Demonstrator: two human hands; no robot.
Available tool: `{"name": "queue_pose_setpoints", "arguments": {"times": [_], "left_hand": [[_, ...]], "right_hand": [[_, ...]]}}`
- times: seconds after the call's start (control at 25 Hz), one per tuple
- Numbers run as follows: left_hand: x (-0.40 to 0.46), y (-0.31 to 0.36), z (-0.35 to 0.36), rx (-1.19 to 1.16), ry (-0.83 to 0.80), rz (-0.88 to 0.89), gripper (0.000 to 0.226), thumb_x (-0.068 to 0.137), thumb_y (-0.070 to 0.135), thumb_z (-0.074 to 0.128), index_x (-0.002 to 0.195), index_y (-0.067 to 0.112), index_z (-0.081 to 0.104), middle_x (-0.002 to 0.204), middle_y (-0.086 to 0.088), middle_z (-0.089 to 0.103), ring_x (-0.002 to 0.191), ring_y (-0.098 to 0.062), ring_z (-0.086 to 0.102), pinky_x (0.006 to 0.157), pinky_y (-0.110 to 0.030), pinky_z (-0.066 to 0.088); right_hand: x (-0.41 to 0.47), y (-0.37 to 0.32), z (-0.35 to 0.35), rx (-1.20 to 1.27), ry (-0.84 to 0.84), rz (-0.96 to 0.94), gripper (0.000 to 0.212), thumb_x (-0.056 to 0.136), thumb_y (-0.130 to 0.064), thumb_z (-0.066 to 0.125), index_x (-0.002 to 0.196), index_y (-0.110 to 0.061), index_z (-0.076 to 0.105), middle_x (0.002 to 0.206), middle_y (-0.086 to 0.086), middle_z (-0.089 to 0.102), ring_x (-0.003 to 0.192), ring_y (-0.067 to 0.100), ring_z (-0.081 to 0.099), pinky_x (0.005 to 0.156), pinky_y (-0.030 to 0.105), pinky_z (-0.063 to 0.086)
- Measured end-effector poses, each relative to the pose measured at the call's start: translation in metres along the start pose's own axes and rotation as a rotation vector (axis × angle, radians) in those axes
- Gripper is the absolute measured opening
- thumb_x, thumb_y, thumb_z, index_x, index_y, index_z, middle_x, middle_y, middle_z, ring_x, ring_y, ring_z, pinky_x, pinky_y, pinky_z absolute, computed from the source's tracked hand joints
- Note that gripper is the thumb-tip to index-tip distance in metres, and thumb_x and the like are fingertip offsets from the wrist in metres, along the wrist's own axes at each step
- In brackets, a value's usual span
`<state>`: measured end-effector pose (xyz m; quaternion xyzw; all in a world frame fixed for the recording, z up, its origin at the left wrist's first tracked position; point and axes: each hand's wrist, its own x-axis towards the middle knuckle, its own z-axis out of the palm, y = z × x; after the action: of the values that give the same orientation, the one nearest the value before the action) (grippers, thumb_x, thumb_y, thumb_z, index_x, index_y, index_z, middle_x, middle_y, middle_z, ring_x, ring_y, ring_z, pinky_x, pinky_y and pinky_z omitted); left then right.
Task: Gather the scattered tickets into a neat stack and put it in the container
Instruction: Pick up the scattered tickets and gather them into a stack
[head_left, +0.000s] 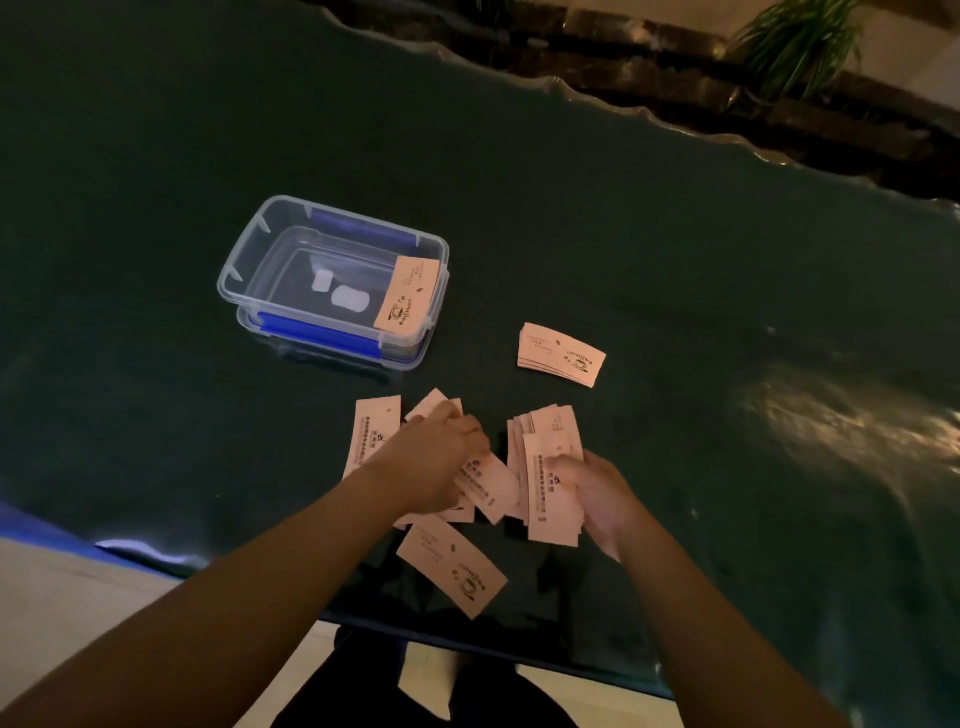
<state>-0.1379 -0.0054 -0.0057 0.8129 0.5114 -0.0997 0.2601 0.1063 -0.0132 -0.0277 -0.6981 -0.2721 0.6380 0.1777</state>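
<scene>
Pale pink tickets printed with a coffee cup lie scattered near the table's front edge. My right hand grips a fanned bunch of tickets, held upright. My left hand rests palm down on loose tickets and pinches one at its fingertips. One ticket lies alone nearer to me, another lies left of my left hand. A small neat pile sits farther back on the right. The clear plastic container with blue clips stands open at the back left, and one ticket leans on its right rim.
The table has a dark green glossy top with a wavy far edge. A potted plant stands beyond it at the top right. Pale floor and my dark trousers show below the front edge.
</scene>
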Motion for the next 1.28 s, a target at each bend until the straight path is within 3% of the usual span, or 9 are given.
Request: {"name": "queue_pose_setpoints", "arguments": {"times": [0.12,0.24,0.44,0.56,0.64,0.76,0.92,1.08,1.28], "left_hand": [[0.01,0.004,0.009,-0.004,0.017,0.051,0.058,0.086,0.027,0.076,0.14,0.035,0.055,0.146,0.005,0.055,0.136,-0.019,0.039,0.111,-0.044,0.04],[0.011,0.003,0.015,0.008,0.047,0.025,0.06,0.087,0.024,0.076,0.142,0.033,0.054,0.15,0.004,0.052,0.139,-0.019,0.04,0.115,-0.043,0.036],[-0.024,-0.002,0.027,-0.156,0.22,-0.225,0.053,0.09,0.054,0.064,0.138,0.036,0.051,0.147,0.006,0.048,0.136,-0.019,0.039,0.114,-0.047,0.034],[-0.035,0.04,0.047,-0.196,0.157,-0.172,0.072,0.075,0.08,0.055,0.131,0.035,0.05,0.137,0.007,0.052,0.122,-0.017,0.044,0.104,-0.046,0.04],[-0.026,0.073,0.062,-0.174,0.02,-0.164,0.099,0.068,0.086,0.057,0.144,0.027,0.036,0.146,-0.001,0.046,0.129,-0.025,0.041,0.108,-0.052,0.038],[-0.004,0.094,0.075,-0.096,-0.037,-0.225,0.11,0.074,0.075,0.067,0.154,0.015,0.021,0.155,-0.01,0.035,0.14,-0.033,0.034,0.114,-0.055,0.032],[0.011,0.085,0.067,-0.06,0.022,-0.209,0.077,0.084,0.042,0.076,0.146,0.017,0.036,0.146,-0.009,0.046,0.131,-0.029,0.043,0.109,-0.048,0.039],[0.009,0.058,0.05,0.081,0.05,-0.146,0.079,0.08,0.027,0.082,0.147,0.026,0.041,0.146,-0.009,0.046,0.134,-0.034,0.04,0.109,-0.056,0.038],[0.018,0.041,0.032,0.015,0.106,-0.033,0.089,0.078,0.013,0.083,0.152,0.03,0.037,0.152,-0.004,0.046,0.141,-0.029,0.038,0.112,-0.052,0.04]], "right_hand": [[0.001,0.0,-0.014,-0.032,0.128,-0.055,0.022,0.099,-0.022,0.068,0.121,-0.018,0.072,0.105,0.008,0.082,0.095,0.027,0.079,0.073,0.043,0.061],[0.002,-0.001,-0.018,-0.046,0.141,-0.038,0.019,0.099,-0.025,0.069,0.118,-0.021,0.071,0.103,0.009,0.083,0.092,0.027,0.082,0.087,0.05,0.065],[0.011,0.001,-0.016,-0.026,0.356,-0.148,0.024,0.097,-0.027,0.071,0.12,-0.02,0.069,0.099,0.005,0.08,0.083,0.022,0.08,0.07,0.04,0.064],[0.012,0.005,-0.019,0.164,0.425,-0.018,0.018,0.098,-0.029,0.07,0.115,-0.023,0.07,0.102,0.004,0.08,0.086,0.023,0.08,0.072,0.041,0.066],[0.008,0.009,-0.017,0.292,0.398,0.046,0.015,0.099,-0.029,0.069,0.112,-0.023,0.073,0.102,0.003,0.08,0.089,0.023,0.08,0.071,0.041,0.065],[0.003,0.014,-0.016,0.392,0.352,0.044,0.014,0.1,-0.026,0.068,0.112,-0.021,0.073,0.103,0.004,0.08,0.09,0.024,0.078,0.067,0.04,0.062],[-0.002,0.02,-0.031,0.323,0.337,-0.002,0.011,0.102,-0.028,0.067,0.11,-0.023,0.073,0.104,0.003,0.08,0.089,0.023,0.079,0.063,0.037,0.062],[-0.008,0.019,-0.055,0.379,0.376,-0.034,0.003,0.102,-0.026,0.067,0.103,-0.026,0.07,0.108,0.004,0.078,0.096,0.026,0.076,0.075,0.043,0.062],[-0.024,0.014,-0.054,0.274,0.036,-0.036,0.022,0.103,-0.021,0.065,0.124,-0.016,0.07,0.101,0.007,0.085,0.109,0.033,0.074,0.086,0.049,0.058]]}}
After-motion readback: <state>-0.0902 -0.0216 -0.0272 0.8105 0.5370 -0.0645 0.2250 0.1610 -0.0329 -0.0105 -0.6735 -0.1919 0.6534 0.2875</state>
